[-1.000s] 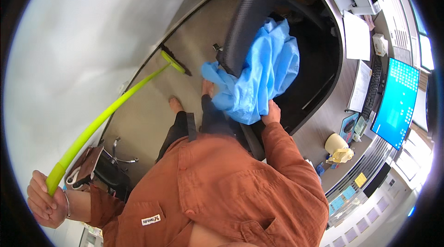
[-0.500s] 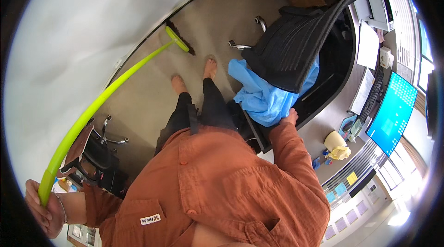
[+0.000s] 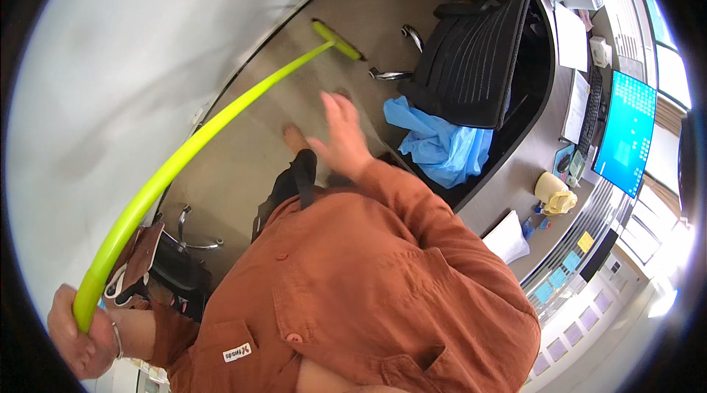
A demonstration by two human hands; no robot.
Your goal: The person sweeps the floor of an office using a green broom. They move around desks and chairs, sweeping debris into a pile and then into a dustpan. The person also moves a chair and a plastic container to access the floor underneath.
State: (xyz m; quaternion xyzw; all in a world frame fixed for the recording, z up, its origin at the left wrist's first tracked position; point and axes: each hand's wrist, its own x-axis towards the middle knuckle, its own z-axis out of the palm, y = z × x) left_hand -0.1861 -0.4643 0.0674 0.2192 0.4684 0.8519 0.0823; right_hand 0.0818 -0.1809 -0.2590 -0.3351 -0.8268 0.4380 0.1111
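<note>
The left hand (image 3: pixel 77 335) grips the end of a green broom (image 3: pixel 199 144); the right hand (image 3: pixel 342 137) is open, fingers apart, holding nothing, above the floor (image 3: pixel 247 172). The broom head (image 3: pixel 339 40) is near the white wall (image 3: pixel 125 69). With only one hand at the far end, it could twist, or snag the black chair's (image 3: pixel 465 62) metal base (image 3: pixel 392 75) if swung rightward.

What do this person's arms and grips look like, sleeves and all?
The arms wear rust-brown cloth sleeves. The left sleeve ends partway up the forearm, while the right sleeve reaches close to the wrist. The left grip is gloveless, with a thin, pale bracelet at its wrist. The right grip is gloveless too, slightly blurred, with no jewellery visible.
</note>
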